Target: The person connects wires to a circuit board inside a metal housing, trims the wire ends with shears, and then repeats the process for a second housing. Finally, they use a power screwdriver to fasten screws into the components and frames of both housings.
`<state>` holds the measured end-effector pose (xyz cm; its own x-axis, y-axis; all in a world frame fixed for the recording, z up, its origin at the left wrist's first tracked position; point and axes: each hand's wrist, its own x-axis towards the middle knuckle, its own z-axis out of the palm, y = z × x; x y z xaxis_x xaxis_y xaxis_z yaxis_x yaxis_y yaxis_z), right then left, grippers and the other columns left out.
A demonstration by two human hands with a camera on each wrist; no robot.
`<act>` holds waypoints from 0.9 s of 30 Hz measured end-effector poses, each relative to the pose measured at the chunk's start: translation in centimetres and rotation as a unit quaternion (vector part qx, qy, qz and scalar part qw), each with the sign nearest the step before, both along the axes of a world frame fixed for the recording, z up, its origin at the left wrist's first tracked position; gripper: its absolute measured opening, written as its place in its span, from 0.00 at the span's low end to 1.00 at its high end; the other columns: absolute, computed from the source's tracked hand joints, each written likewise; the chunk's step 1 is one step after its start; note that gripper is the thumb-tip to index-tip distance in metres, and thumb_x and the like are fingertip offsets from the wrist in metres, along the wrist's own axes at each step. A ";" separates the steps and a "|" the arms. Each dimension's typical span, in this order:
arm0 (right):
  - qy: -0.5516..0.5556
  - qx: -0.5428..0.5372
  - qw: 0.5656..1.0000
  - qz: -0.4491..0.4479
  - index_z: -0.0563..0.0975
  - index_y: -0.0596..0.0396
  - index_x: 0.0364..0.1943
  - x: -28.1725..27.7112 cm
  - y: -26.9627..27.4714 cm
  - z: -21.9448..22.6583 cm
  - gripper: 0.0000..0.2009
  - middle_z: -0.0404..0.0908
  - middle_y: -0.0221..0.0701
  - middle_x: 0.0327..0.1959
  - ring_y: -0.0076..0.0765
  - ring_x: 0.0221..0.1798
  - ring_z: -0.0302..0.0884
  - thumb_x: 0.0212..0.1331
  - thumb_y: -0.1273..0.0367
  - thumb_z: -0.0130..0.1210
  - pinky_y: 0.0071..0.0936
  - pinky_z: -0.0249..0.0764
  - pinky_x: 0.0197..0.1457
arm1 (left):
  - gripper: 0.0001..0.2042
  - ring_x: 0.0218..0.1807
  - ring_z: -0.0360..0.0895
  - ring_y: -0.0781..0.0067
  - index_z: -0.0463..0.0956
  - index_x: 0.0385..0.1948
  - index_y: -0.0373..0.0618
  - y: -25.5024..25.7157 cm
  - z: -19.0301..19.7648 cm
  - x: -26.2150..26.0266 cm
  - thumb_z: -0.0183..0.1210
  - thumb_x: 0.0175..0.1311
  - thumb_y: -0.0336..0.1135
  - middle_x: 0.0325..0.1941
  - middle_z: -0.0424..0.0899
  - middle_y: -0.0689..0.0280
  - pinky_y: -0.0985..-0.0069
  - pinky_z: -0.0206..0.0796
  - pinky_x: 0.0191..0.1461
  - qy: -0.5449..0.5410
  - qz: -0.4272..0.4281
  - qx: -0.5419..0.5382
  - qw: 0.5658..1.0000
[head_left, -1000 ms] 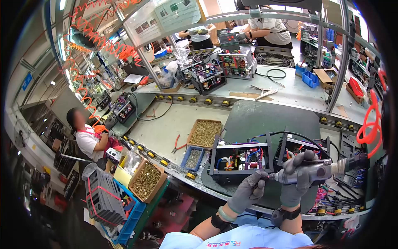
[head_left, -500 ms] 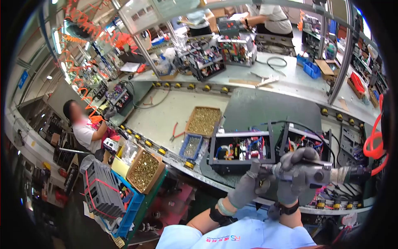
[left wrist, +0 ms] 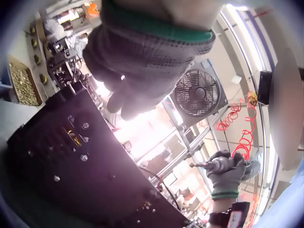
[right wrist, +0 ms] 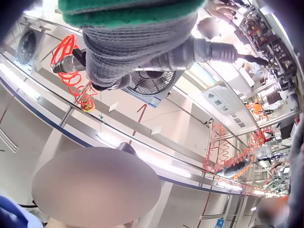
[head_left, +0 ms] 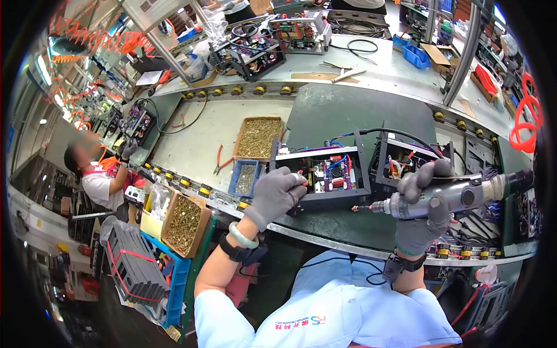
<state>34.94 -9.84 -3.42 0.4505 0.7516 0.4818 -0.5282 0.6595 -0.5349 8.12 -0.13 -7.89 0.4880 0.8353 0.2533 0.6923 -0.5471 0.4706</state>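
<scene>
Over the chassis [head_left: 333, 203] corner — left hand [head_left: 272, 198]; beside it, blue bin [head_left: 244, 178].

Pale workbench [head_left: 197, 133], dark mat [head_left: 354, 107], open black units [head_left: 331, 202], carton [head_left: 252, 157] of small parts, blue tray [head_left: 233, 177], red pliers [head_left: 219, 159]

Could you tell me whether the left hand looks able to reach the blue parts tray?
Probably yes: the left hand is close beside the blue parts tray, with nothing visible between them, though I cannot tell whether its grip is empty.
</scene>
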 end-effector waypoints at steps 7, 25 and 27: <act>-0.015 -0.057 0.998 0.003 0.71 0.54 0.60 -0.8 -0.3 0.0 0.27 0.72 0.31 0.39 0.27 0.32 0.72 0.54 0.64 0.62 0.27 0.72 0.36 | 0.07 0.35 0.82 0.61 0.85 0.33 0.51 2.9 -0.5 1.2 0.66 0.56 0.39 0.30 0.82 0.64 0.67 0.72 0.38 0.111 -0.039 -0.079 0.990; 0.043 -0.066 0.981 0.177 0.70 0.50 0.59 -4.7 6.6 -3.8 0.25 0.75 0.28 0.45 0.28 0.39 0.75 0.57 0.76 0.63 0.24 0.73 0.40 | 0.07 0.27 0.81 0.58 0.79 0.19 0.47 6.0 2.5 3.1 0.64 0.51 0.36 0.20 0.80 0.59 0.65 0.71 0.33 0.279 -0.124 -0.241 0.921; 0.034 -0.093 0.976 0.195 0.70 0.49 0.58 -5.5 7.3 -4.4 0.24 0.75 0.27 0.45 0.27 0.41 0.75 0.58 0.77 0.63 0.24 0.74 0.43 | 0.07 0.27 0.81 0.59 0.79 0.19 0.46 6.2 2.3 3.0 0.64 0.51 0.36 0.20 0.80 0.59 0.65 0.71 0.33 0.285 -0.129 -0.240 0.919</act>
<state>29.40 -2.55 -7.83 0.1382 0.9442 0.2990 -0.7578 0.2952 -0.5819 11.14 6.03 -5.55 0.6241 0.6221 -0.4727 0.7779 -0.5512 0.3016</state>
